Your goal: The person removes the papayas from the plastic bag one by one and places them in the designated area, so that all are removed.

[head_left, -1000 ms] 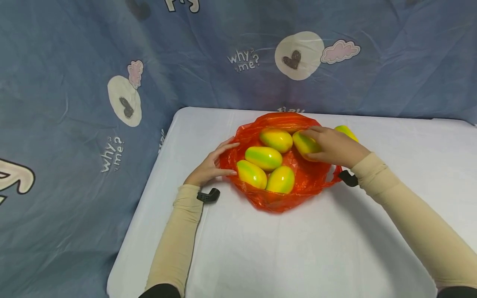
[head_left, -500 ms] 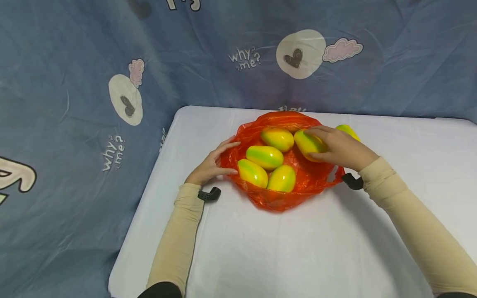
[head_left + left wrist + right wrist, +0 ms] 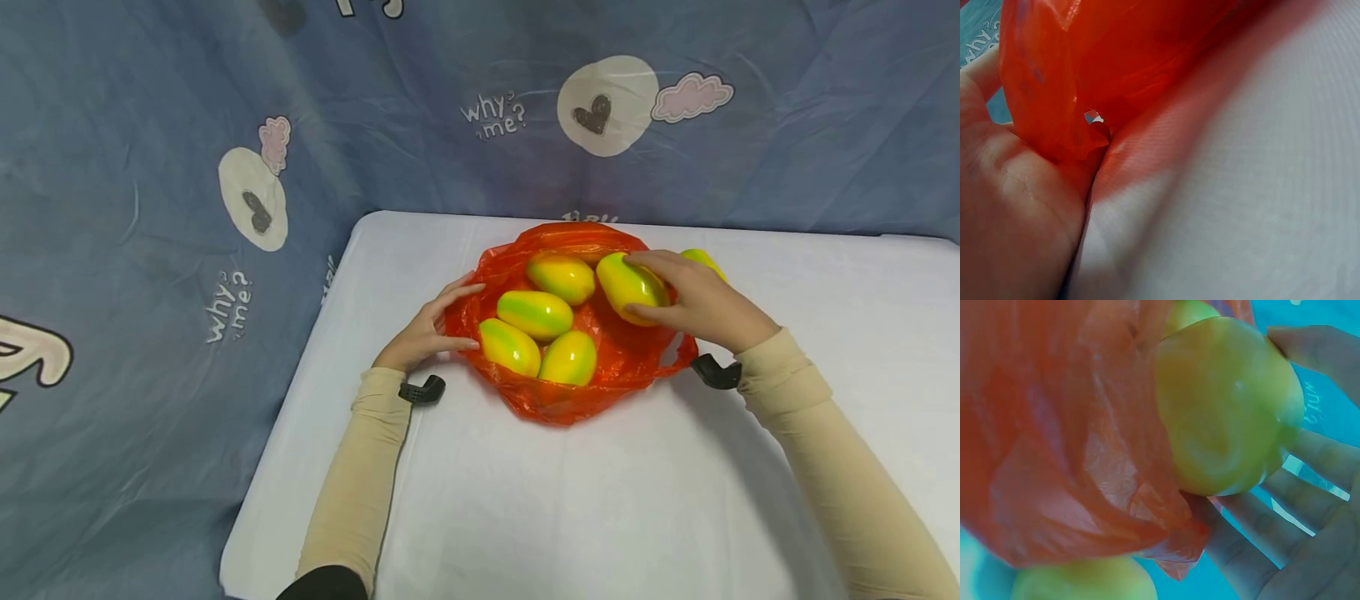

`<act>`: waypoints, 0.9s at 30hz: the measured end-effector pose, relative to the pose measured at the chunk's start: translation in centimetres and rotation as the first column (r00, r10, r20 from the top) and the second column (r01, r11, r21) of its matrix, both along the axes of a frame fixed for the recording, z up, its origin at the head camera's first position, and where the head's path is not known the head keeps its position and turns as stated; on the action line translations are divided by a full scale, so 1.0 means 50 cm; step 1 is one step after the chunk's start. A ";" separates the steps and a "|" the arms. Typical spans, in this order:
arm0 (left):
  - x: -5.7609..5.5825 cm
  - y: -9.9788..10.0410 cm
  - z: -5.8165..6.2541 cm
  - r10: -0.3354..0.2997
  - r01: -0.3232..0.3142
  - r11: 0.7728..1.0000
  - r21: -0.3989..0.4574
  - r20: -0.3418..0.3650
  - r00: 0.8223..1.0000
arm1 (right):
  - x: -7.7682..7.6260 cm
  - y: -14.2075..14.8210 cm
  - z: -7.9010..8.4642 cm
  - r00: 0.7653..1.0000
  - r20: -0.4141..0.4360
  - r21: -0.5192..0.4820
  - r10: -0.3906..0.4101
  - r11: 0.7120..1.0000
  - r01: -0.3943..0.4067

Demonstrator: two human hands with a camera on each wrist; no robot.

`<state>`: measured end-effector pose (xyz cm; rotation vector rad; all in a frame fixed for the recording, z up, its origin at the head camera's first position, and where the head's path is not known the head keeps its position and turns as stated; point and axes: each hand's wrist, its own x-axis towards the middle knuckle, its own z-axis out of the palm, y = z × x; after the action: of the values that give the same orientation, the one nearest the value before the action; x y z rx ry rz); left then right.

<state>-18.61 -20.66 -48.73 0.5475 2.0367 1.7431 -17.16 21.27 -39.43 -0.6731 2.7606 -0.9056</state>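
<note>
A thin red plastic bag point(image 3: 525, 400) lies spread open on the table, holding several glossy yellow-green mangoes, such as one mango point(image 3: 535, 314) near its middle. My right hand point(image 3: 697, 300) grips another mango point(image 3: 630, 287) at the bag's right side, thumb on the near side and fingers on the far side. In the right wrist view this mango point(image 3: 1225, 406) rests against the fingers, beside the bag's edge. My left hand point(image 3: 423, 333) touches the bag's left side, fingers and thumb spread apart and fairly straight. The left wrist view has the bag point(image 3: 1116, 56) against the palm.
A further mango point(image 3: 701, 260) lies outside the bag, at its right, partly hidden by the right hand. White cloth covers the table point(image 3: 600, 517). A blue printed curtain point(image 3: 420, 150) hangs behind and to the left.
My right hand has moved slightly to the right and tilted the gripped mango, more of which now shows. The left hand stays on the bag, and the other mangoes stay put.
</note>
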 end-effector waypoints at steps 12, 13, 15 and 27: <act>0.001 -0.001 -0.004 -0.013 0.013 1.000 0.011 0.001 1.000 | 0.022 0.020 -0.024 0.995 0.032 -0.201 -0.099 0.974 0.103; 0.001 -0.001 -0.002 -0.012 0.012 1.000 0.012 0.005 1.000 | 0.024 0.021 -0.026 0.994 0.031 -0.217 -0.110 0.970 0.114; 0.003 0.000 -0.001 -0.009 0.009 1.000 0.008 0.007 1.000 | 0.028 0.024 -0.028 0.990 0.042 -0.256 -0.134 0.957 0.140; 0.002 0.002 0.001 0.004 -0.004 1.000 0.004 0.009 1.000 | 0.044 0.049 -0.037 0.966 0.075 -0.439 -0.248 0.861 0.255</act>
<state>-18.50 -20.56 -48.66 0.5353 2.0304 1.7489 -14.95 23.71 -41.27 -0.3547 2.6807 -1.6254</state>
